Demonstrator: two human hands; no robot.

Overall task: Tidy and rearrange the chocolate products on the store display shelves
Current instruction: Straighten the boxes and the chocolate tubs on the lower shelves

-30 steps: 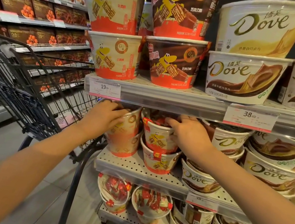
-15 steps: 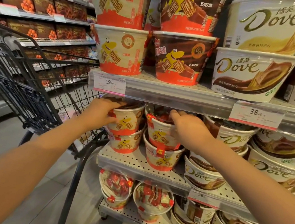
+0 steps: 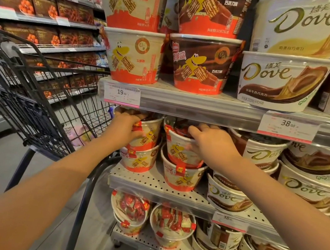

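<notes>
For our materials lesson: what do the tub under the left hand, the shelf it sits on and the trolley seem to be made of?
Tub: probably printed matte paperboard; its clear top looks like plastic.
Shelf: painted metal, judging by its regular perforations.
Trolley: dark coated steel wire, seen in its welded grid.

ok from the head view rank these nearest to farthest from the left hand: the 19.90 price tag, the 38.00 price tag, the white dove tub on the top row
Measured from the left hand:
1. 19.90 price tag, just above the hand on the shelf edge.
2. 38.00 price tag, far right along the same edge.
3. White Dove tub, upper right, top of the stack.
</notes>
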